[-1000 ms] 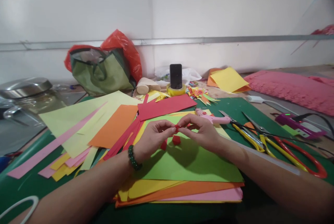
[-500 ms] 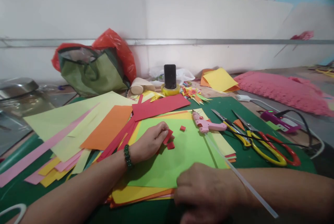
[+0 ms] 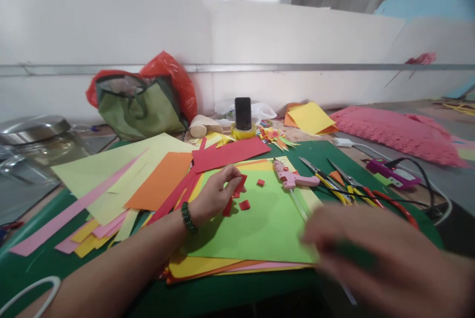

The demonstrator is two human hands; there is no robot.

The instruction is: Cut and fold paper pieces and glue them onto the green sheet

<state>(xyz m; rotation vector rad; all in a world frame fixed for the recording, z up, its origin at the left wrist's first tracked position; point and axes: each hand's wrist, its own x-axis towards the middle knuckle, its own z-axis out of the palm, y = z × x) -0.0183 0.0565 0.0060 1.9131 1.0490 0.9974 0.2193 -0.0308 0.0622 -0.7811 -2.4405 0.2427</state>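
Green mat: left hand pinches red strip; right hand, five o'clock, blurred, grip unclear; a careless sweep could scatter red squares

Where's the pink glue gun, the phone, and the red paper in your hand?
glue gun (image 3: 293, 178): head view, on its pink body.
phone (image 3: 243, 113): head view, middle of its dark face.
red paper (image 3: 241, 183): head view, the end poking out of the left hand (image 3: 213, 195).

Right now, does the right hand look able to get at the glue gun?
Probably yes. The right hand, blurred, hovers by the green sheet, and only paper and a glue stick lie between it and the glue gun. The left hand pinches red paper off to the side.
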